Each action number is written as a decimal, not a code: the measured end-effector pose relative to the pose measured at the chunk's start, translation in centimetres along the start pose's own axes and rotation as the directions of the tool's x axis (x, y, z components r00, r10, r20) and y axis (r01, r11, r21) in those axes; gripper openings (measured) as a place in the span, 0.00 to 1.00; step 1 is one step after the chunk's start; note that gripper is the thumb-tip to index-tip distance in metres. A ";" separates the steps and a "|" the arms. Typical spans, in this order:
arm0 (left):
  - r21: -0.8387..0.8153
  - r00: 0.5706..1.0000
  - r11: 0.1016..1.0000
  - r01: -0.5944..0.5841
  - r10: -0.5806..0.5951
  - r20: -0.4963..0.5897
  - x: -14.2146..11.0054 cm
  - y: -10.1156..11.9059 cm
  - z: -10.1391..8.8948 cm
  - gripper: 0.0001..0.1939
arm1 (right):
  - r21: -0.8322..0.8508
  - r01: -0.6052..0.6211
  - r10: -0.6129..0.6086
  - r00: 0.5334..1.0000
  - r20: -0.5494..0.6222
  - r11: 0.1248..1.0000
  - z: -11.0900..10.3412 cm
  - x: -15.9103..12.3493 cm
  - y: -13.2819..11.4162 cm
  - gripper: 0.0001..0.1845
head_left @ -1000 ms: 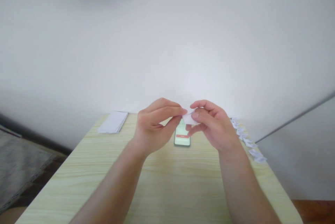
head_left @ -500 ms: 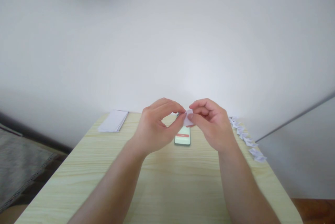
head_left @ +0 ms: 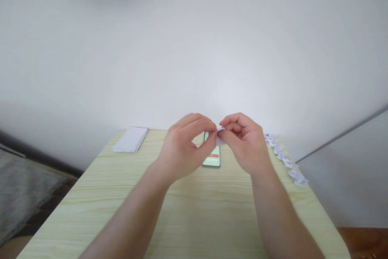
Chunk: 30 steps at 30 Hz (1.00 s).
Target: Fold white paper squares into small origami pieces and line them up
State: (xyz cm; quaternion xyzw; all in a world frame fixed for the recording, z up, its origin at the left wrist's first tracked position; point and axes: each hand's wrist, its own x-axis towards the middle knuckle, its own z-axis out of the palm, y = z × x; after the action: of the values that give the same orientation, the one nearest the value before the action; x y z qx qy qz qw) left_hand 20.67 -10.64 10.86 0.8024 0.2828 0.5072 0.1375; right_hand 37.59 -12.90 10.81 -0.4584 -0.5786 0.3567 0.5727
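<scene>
Between my two hands is a small piece of folded white paper (head_left: 220, 141), held up over the table. My left hand (head_left: 189, 146) pinches its left side between thumb and forefinger. On the other side, my right hand (head_left: 244, 142) grips the paper with thumb and fingers, which partly hide it. The exact folds are too small and blurred to make out. Below and behind the hands lies a smartphone (head_left: 211, 161) with its screen lit, its upper part partly covered by my fingers.
A stack of white paper sheets (head_left: 130, 139) lies at the table's back left. Several small folded paper pieces (head_left: 297, 178) form a row along the right edge. The pale wood-grain table (head_left: 200, 218) stands against a white wall (head_left: 194, 49).
My left hand has shifted slightly right, closer to my right hand. The paper is tilted or folded over, so less of its face shows.
</scene>
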 end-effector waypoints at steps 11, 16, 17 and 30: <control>-0.147 0.942 0.932 0.331 -0.317 0.113 0.3 -0.1 -0.7 0.08 | 0.008 0.092 -0.092 0.992 0.083 0.996 -0.2 -0.4 0.0 0.04; -0.073 0.951 0.952 0.296 -0.287 0.111 0.3 -0.2 -0.9 0.09 | 0.062 0.035 -0.041 0.994 0.101 0.997 -0.7 -0.2 0.3 0.11; -0.058 0.954 0.957 0.285 -0.278 0.111 0.3 -0.1 -0.8 0.09 | 0.073 0.021 -0.029 0.992 0.120 0.997 -0.9 -0.2 0.4 0.12; 0.011 0.955 0.964 0.265 -0.264 0.133 0.0 -0.3 -1.0 0.05 | -0.084 0.021 -0.011 0.992 0.125 0.996 -1.5 0.2 0.7 0.11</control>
State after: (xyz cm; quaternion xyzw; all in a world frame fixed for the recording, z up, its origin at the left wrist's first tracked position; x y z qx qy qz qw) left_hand 19.75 -10.47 11.19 0.7888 0.3763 0.4306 0.2253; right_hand 39.22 -12.62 10.39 -0.4547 -0.6315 0.3547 0.5183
